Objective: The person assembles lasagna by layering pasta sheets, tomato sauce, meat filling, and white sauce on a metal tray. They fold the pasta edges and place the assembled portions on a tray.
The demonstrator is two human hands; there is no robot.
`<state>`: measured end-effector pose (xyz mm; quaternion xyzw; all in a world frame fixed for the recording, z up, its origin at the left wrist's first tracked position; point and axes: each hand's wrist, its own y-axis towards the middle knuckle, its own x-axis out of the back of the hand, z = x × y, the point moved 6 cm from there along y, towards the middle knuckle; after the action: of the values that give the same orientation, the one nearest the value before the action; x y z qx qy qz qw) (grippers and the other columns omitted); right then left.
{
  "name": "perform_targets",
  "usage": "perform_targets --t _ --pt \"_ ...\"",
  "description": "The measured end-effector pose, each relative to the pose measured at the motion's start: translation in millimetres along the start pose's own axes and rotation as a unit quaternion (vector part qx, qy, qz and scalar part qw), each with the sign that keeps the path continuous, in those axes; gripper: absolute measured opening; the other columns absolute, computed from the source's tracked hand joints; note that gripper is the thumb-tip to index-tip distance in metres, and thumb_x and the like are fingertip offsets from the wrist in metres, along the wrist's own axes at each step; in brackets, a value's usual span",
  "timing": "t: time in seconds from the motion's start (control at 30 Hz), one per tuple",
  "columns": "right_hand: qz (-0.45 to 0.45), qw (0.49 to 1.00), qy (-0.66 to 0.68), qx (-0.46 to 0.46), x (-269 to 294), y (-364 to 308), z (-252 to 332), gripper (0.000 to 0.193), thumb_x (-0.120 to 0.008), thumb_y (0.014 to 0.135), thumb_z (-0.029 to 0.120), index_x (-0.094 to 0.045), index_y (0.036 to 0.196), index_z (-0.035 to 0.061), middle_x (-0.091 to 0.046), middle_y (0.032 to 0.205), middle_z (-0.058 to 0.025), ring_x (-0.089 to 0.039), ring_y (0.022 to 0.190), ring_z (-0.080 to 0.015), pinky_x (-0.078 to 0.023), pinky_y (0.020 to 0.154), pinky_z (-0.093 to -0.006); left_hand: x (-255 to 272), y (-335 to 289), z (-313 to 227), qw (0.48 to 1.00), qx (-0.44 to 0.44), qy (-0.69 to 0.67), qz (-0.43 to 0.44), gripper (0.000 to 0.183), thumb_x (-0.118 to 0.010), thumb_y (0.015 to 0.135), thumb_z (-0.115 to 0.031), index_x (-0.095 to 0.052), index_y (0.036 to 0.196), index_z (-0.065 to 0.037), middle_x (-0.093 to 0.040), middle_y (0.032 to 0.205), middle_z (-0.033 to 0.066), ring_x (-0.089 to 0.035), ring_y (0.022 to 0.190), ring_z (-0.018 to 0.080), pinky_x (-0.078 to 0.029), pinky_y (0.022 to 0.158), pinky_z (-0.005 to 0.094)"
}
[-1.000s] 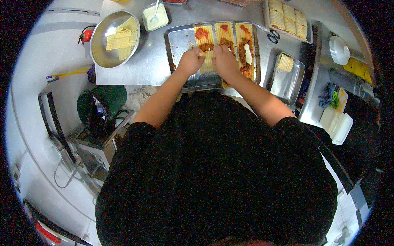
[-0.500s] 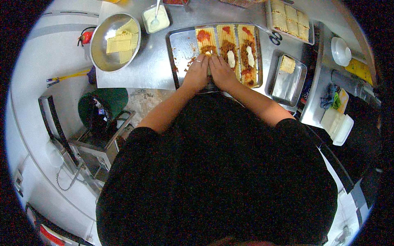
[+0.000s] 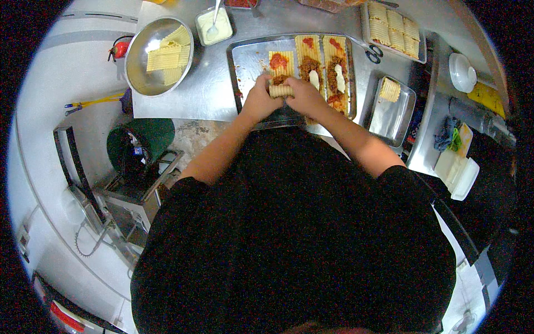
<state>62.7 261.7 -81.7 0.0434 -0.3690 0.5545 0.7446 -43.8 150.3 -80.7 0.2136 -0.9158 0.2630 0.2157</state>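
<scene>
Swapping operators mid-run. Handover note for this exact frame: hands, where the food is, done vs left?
Left hand: gripping the left end of a pasta roll.
Right hand: gripping its right end.
The roll is the near part of the leftmost pasta sheet on the big tray; the far part lies flat with red sauce.
Done: one finished roll in the small tray, a batch of rolls in the far tray.
Left: finish this roll; two filled sheets lie flat beside it. Plain sheets wait in the metal bowl; a white sauce tub stands beside the bowl.
</scene>
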Motion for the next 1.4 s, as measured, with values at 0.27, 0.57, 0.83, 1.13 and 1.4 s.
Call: perform_targets --t 0.27,0.57,0.83,1.13,1.4 --pt "-0.133 0.981 0.021 -0.139 15 10 -8 0.046 -0.068 0.080 0.016 -0.061 0.124 0.0039 -0.070 0.110 -0.0196 -0.068 0.103 -0.0366 -0.053 0.092 -0.0429 -6 20 24 0.978 0.098 -0.185 0.012 0.044 -0.067 0.084 -0.014 -0.060 0.124 0.004 -0.071 0.107 0.0106 -0.069 0.094 0.0183 -0.055 0.082 0.0306" --pt "-0.132 0.973 0.090 -0.166 2 -4 4 0.055 -0.058 0.085 0.017 -0.052 0.136 -0.0003 -0.068 0.115 -0.0250 -0.066 0.106 -0.0405 -0.050 0.094 -0.0468 -27 17 8 0.821 0.085 -0.561 0.059 0.061 -0.047 0.093 -0.017 -0.038 0.149 0.002 -0.059 0.132 0.0110 -0.060 0.104 0.0182 -0.043 0.090 0.0235" --pt "-0.160 0.980 -0.115 0.030 5 -27 22 0.054 -0.054 0.091 0.012 -0.043 0.141 -0.0047 -0.052 0.138 -0.0293 -0.050 0.130 -0.0431 -0.040 0.110 -0.0484 3 -8 -1 0.991 -0.032 -0.133 -0.005 0.064 -0.058 0.087 -0.008 -0.038 0.147 0.005 -0.047 0.147 0.0209 -0.047 0.136 0.0316 -0.036 0.114 0.0391" --pt "-0.129 0.913 -0.365 0.133 -28 -9 7 0.051 -0.041 0.095 0.009 -0.039 0.143 -0.0085 -0.039 0.151 -0.0257 -0.034 0.143 -0.0421 -0.029 0.119 -0.0475 -23 11 -8 0.901 -0.277 0.323 -0.082 0.051 -0.051 0.089 -0.007 -0.048 0.139 0.005 -0.047 0.144 0.0253 -0.048 0.131 0.0413 -0.038 0.113 0.0459" --pt "-0.016 0.977 -0.212 0.023 -11 22 10 0.035 -0.056 0.086 0.010 -0.057 0.116 -0.0061 -0.060 0.123 -0.0259 -0.057 0.117 -0.0412 -0.048 0.095 -0.0459 -8 29 -19 0.955 -0.182 0.236 -0.013 0.061 -0.071 0.077 -0.016 -0.051 0.132 0.002 -0.060 0.126 0.0241 -0.060 0.115 0.0381 -0.049 0.099 0.0450"
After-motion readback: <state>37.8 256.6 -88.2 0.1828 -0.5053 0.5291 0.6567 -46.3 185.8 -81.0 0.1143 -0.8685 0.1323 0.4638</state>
